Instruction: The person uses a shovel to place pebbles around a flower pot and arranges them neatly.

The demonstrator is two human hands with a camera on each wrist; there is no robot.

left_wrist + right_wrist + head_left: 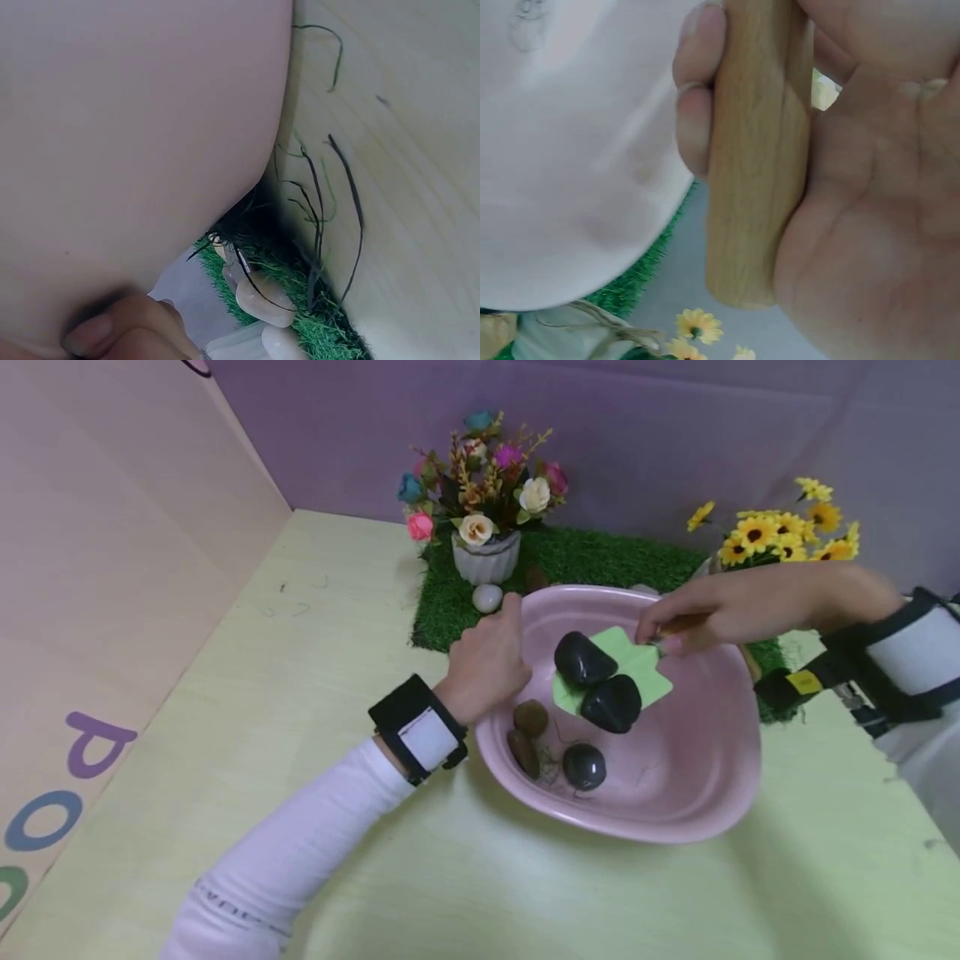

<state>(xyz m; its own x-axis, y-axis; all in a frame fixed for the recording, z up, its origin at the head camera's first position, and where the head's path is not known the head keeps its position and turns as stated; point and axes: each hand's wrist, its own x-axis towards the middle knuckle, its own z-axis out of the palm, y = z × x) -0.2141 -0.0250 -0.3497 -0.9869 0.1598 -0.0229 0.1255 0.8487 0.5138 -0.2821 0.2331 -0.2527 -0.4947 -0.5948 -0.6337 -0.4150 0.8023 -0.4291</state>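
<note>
My left hand grips the left rim of a pink basin, its fingertips curled over the edge. In my right hand is a small garden shovel, light green, with a wooden handle wrapped by the fingers. Two glossy black stones, one farther back and one nearer, lie on the blade above the basin. On the basin's floor at the left are a dark grey stone, a round brown stone and a longer reddish-brown stone, with thin grass strands.
Behind the basin lies an artificial grass mat. It bears a white pot of mixed flowers, a white pebble and yellow sunflowers at the right. Loose strands lie on the pale wooden table.
</note>
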